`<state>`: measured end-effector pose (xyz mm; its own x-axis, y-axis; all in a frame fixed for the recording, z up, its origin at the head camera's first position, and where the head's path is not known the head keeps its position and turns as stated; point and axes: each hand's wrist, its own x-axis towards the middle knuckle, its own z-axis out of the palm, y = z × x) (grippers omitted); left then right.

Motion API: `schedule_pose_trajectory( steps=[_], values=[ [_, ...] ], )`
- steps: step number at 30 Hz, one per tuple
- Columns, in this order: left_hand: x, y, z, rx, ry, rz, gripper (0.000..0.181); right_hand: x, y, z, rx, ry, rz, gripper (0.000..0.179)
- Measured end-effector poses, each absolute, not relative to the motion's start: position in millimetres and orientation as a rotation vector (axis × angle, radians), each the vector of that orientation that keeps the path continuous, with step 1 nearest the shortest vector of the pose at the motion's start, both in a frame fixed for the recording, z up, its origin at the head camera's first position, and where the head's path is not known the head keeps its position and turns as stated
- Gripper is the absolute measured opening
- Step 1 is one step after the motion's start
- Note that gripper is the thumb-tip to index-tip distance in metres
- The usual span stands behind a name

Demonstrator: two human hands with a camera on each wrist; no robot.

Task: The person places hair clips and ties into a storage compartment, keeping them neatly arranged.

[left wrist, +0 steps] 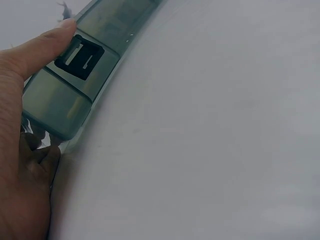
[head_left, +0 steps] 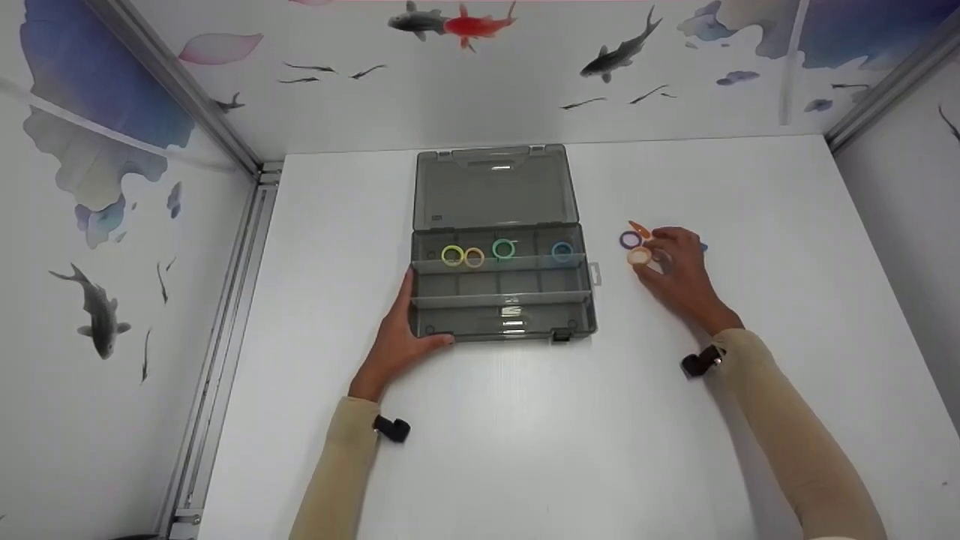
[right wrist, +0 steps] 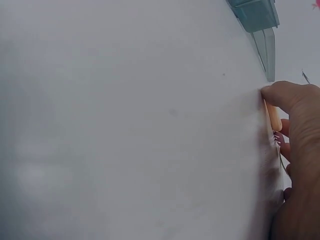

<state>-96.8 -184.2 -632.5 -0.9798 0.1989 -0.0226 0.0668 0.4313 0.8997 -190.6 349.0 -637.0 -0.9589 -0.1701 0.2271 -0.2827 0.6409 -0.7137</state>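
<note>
A grey see-through compartment box [head_left: 510, 282] lies with its lid [head_left: 496, 187] folded back. My left hand [head_left: 397, 341] grips its front left corner, the thumb along the front edge near the black latch [left wrist: 80, 57] in the left wrist view. Across the box's back row sit a yellow ring [head_left: 452, 246], a peach ring [head_left: 474, 267], a green ring [head_left: 504, 240] and a blue ring [head_left: 562, 243]. To the right of the box, my right hand [head_left: 682, 274] pinches a light orange ring [head_left: 639, 249] between thumb and fingers, low over the table.
A purple ring [head_left: 622, 243] and an orange piece [head_left: 637, 226] lie beside the right fingers. Something blue [head_left: 704, 246] is partly hidden behind that hand. A clear tab [head_left: 596, 274] sticks out from the box's right side. Printed walls border the white table [head_left: 525, 450].
</note>
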Motion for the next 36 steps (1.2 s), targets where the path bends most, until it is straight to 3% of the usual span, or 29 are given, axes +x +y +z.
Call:
schedule_pose_trajectory(
  steps=[30, 36],
  values=[
    [-95, -183, -629, 0.189, 2.533, 1.585, 0.139, -188, 344, -631, 0.253, -2.799, 1.180, 0.024],
    [-96, -183, -630, 0.185, 2.535, 1.579, 0.139, -193, 347, -625, 0.332, -2.741, 1.156, 0.026]
  ],
)
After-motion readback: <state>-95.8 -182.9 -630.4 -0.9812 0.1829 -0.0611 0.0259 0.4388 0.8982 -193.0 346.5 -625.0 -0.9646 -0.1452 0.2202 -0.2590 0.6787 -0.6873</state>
